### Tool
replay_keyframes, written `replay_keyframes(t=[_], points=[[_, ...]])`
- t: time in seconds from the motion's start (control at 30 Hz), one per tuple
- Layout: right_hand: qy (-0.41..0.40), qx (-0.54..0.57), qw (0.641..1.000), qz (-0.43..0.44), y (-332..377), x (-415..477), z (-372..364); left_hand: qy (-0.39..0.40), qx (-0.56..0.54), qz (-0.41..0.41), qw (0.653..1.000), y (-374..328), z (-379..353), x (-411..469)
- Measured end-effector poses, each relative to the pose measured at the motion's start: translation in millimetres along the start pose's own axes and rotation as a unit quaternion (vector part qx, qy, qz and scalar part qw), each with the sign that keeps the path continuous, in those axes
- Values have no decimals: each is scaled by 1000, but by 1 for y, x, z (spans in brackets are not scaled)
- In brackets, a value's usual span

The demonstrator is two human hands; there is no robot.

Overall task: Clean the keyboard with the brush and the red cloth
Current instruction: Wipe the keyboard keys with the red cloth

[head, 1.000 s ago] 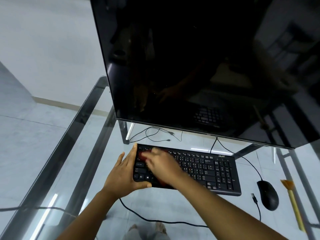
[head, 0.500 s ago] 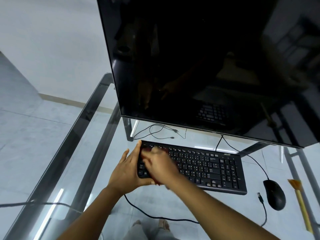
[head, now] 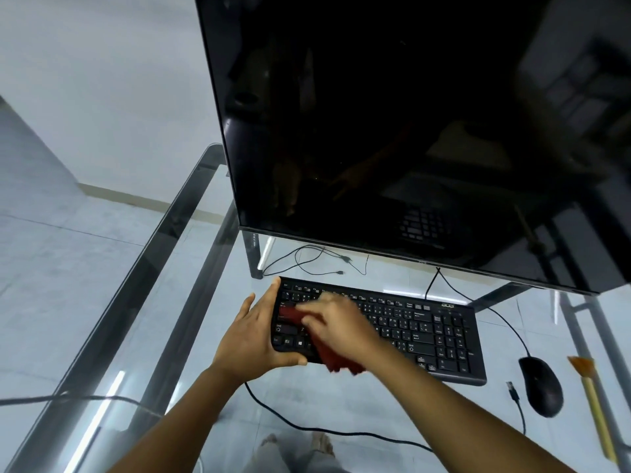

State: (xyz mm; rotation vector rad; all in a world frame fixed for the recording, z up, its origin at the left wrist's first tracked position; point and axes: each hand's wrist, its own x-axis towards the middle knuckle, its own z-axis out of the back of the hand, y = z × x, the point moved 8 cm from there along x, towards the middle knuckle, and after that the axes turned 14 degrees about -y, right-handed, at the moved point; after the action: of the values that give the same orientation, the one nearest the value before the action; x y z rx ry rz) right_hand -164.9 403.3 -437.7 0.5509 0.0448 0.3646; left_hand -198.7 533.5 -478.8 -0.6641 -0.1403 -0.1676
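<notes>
Nearest the camera, the person's two forearms reach forward over the glass table (head: pixel 102 336). The left hand (head: pixel 254 336) is spread fairly wide and clamps the left end of the keyboard (head: pixel 409 329), thumb along the near edge and fingers up the end wall, steadying it. The right hand (head: pixel 336 324) lies flat and loosely curled over the left-hand keys, pressing the red cloth (head: pixel 333 360) beneath its palm; the cloth shows at the fingertips and hangs over the keyboard's near edge. The hand is blurred, so exactly how its fingers pinch the cloth cannot be told. Off to the right, well apart from both hands, the brush (head: pixel 594 401) lies untouched on the glass just beyond the mouse (head: pixel 541 387), with a loose USB plug (head: pixel 512 387) between mouse and keyboard. Farthest back, the monitor (head: pixel 409 131) stands close behind the keyboard. The step appears to be wiping the left key block, with the rest of the board yet to cover. The hanging flap could snag on key edges and lift a cap, or pressing hard could skid the keyboard on the smooth glass toward the monitor's foot if the left grip loosens. A wide sweep rightward might nudge the mouse or brush toward the table's edge.
</notes>
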Motion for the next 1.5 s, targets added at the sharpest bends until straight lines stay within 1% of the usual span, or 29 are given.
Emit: replay_keyframes(t=[0.07, 0.1, 0.13, 0.23, 0.27, 0.3, 0.4, 0.43, 0.47, 0.53, 0.57, 0.6, 0.63, 0.7, 0.73, 0.77, 0.83, 0.9, 0.93, 0.97, 1.07, 1.13, 1.2, 1.23, 1.27, 1.33, 1.4, 1.47, 1.5], points=[[-119, -24, 989, -81, -25, 22, 26, 2, -3, 2, 1000, -2, -1, 4], [-146, -24, 983, -107, -28, 27, 28, 1, -4, 5, 1000, -1, 1, 5], [-136, -24, 985, -100, -19, 32, 20, -1, -2, 9, 1000, 1, 2, 4], [-10, -43, 999, 31, 31, 21, -25, 0, 14, 16, 1000, 11, 3, -6], [10, -59, 997, 49, 30, 20, -28, 4, 11, 17, 1000, 12, 1, -9], [3, -83, 996, 36, 18, 26, -22, 6, 3, 16, 1000, 10, 0, -10], [-80, -145, 981, -101, -44, 45, 15, 4, -8, 4, 1000, 0, -4, -3], [-85, -144, 980, -107, -44, 42, 17, 1, -7, 6, 1000, 1, -4, -1], [-69, -128, 986, -78, -31, 35, 9, -3, -4, 10, 1000, 4, -2, -1], [7, -70, 997, 12, 12, 2, -16, -5, 0, 12, 1000, 8, -1, -7], [45, -47, 997, 37, 22, -20, -22, -1, -3, 9, 1000, 5, -4, -11], [52, -47, 997, 39, 15, -32, -20, 8, -9, 6, 1000, 0, -9, -14], [30, -63, 997, 14, -1, -32, -9, 18, -19, 4, 1000, -6, -15, -16], [-72, -107, 988, -90, -51, -13, 27, 28, -30, 8, 999, -10, -19, -11], [-111, -115, 980, -119, -63, -5, 37, 24, -27, 12, 999, -5, -14, -8], [-121, -107, 979, -121, -61, 1, 38, 16, -21, 16, 1000, 1, -7, -4], [-52, -84, 994, -43, -26, 1, 17, 8, -2, 20, 1000, 11, 1, -2], [41, -101, 993, 49, -7, -23, -5, 22, 12, 9, 1000, 7, -3, -2], [44, -115, 991, 56, -15, -28, 1, 32, 15, 1, 999, 2, -8, -1], [20, -131, 991, 31, -30, -22, 15, 36, 22, -4, 999, -1, -10, 1], [-99, -120, 984, -86, -66, -1, 48, 20, 82, -29, 996, -1, 2, 6], [-78, -83, 992, -56, -41, -3, 33, 8, 119, -37, 992, 1, 9, 4], [2, -75, 997, 35, -4, -19, 5, 3, 146, -42, 988, -3, 10, 3], [27, -85, 994, 64, -2, -27, 2, 7, 155, -50, 987, -10, 6, 4], [23, -98, 993, 69, -10, -27, 7, 11, 162, -58, 985, -16, 2, 7], [-44, -129, 991, 8, -44, -12, 30, 18, 174, -73, 982, -24, -3, 10], [-116, -145, 977, -109, -90, -11, 54, 25, 190, -94, 977, -33, -10, 8], [-121, -100, 971, -178, -104, -24, 50, 28, 199, -107, 974, -36, -16, 2], [-111, -78, 976, -170, -97, -32, 44, 29, 199, -112, 973, -41, -21, 2]])
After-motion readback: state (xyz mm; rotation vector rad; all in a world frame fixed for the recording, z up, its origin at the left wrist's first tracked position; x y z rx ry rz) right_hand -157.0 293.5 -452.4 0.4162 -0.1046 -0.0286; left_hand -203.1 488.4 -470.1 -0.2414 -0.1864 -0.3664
